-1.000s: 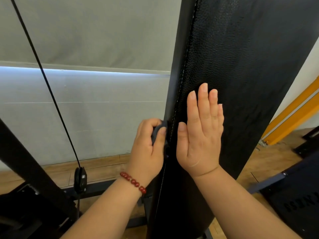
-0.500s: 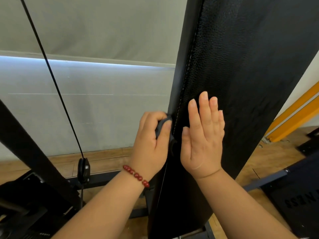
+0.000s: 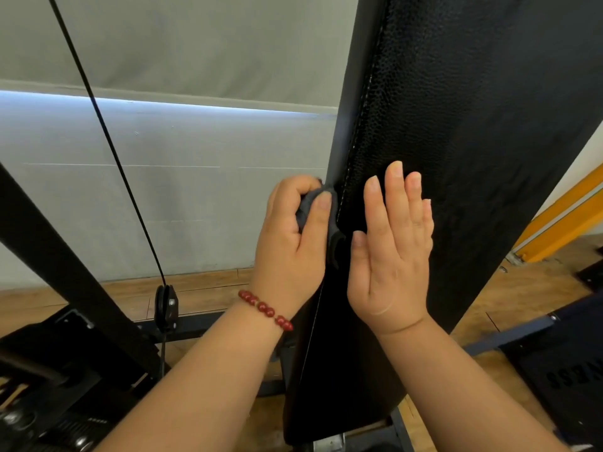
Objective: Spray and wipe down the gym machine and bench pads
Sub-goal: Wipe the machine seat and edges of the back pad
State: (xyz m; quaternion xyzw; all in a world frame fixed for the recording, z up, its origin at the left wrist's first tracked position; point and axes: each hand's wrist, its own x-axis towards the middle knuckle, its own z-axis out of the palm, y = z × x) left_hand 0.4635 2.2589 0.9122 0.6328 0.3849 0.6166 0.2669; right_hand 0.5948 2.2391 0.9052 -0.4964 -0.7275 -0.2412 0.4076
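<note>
Upward along the pad's side edge the left hand (image 3: 292,246) has climbed over the last second, so its thumb tip now sits higher than the right thumb, where a second ago it was slightly lower. This hand is curled tight around a bunched dark grey cloth (image 3: 305,208). The thumb lies over the cloth and the other fingers wrap it from behind. A fold of it hangs out below the thumb, pressed against the side of the tall black pebble-textured upright bench pad (image 3: 473,158), just left of its white stitched seam (image 3: 360,125).

The right hand (image 3: 391,259) has hardly shifted. It lies flat on the pad's front face just right of the seam, fingers straight and together, holding nothing. A red bead bracelet (image 3: 266,309) circles the left wrist. To the left, a thin black cable (image 3: 107,141) runs down to a small black pulley (image 3: 165,303) above the wooden floor (image 3: 212,285).
</note>
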